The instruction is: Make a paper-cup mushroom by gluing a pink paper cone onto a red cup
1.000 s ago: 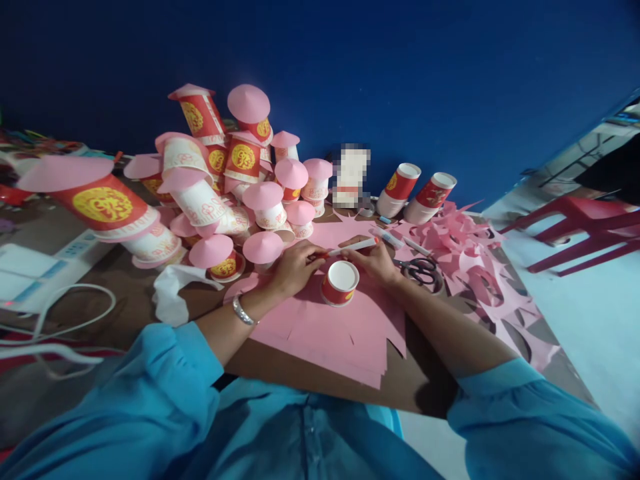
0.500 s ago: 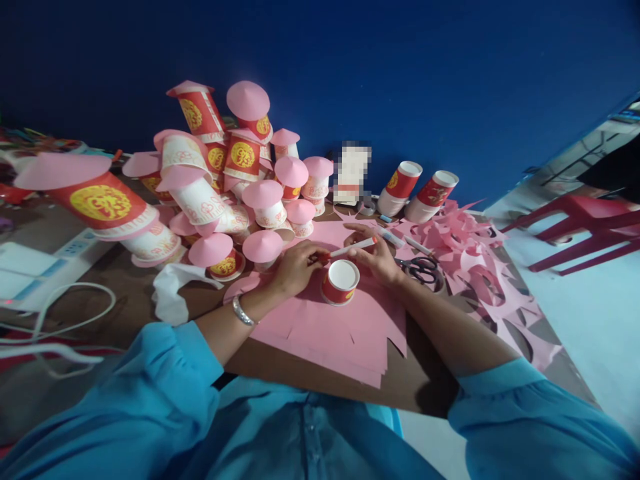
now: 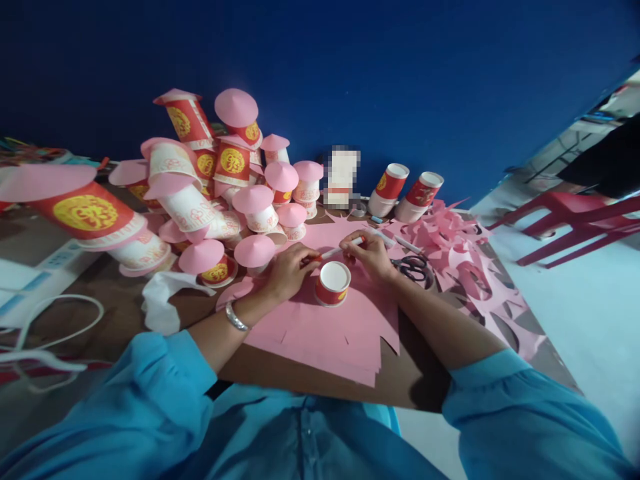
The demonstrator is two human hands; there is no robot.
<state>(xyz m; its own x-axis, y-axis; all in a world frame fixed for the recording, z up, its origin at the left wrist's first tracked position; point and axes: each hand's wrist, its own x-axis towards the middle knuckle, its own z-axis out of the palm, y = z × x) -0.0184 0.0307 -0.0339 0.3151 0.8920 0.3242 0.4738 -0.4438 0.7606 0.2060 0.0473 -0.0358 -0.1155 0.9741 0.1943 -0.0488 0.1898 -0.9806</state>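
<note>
Left grip (image 3: 293,270) pinches the left end of a slim white pen (image 3: 331,253), fingertips drawn together around its red part near the centre of the frame. Right grip (image 3: 371,255) has thumb and fingers bent in on the pen's right portion, a red bit showing near the fingers, so the shaft spans the gap between the two.

From the lower left, the left forearm slants up to the centre, a silver bracelet (image 3: 236,317) around its wrist and a blue sleeve (image 3: 165,367) pushed back. The right forearm runs from the lower right up and leftward, elbow spread wide, hand bent inward at the wrist.

Just below the pen in the frame, between both hands, a short red cup (image 3: 334,279) stands upright, pale round end facing up; neither grip holds it. Whether the pen touches its rim I cannot tell. Beneath the cup, pink paper sheets (image 3: 310,340) cover the middle of the brown worktop (image 3: 415,380). Black-handled scissors (image 3: 413,268) lie just right of the right grip.
</note>
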